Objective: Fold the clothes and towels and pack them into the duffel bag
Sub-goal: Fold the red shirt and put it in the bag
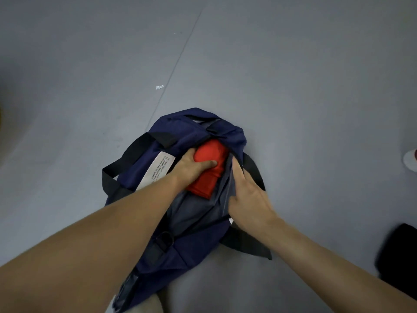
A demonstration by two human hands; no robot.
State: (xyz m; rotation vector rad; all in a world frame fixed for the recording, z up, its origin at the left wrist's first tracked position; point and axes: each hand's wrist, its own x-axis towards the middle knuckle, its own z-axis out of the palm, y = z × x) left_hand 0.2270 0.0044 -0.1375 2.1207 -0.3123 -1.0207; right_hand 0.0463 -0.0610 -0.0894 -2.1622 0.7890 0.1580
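Note:
A navy duffel bag (180, 136) with black straps lies on the grey floor, its top opening spread wide. Inside it sits a folded red garment (208, 170) on top of a grey lining or grey cloth. My left hand (191, 167) reaches into the opening and grips the red garment, thumb across its top and fingers down its left side. My right hand (247, 195) holds the right edge of the bag's opening, fingers curled over the fabric and pulling it outward. A white label with black print shows on the bag's left side.
The grey floor (293, 75) stretches all around, with a seam line and a small white scrap (159, 87) beyond the bag. A dark object (399, 251) lies at the right edge. A shoe tip (410, 159) shows at the far right.

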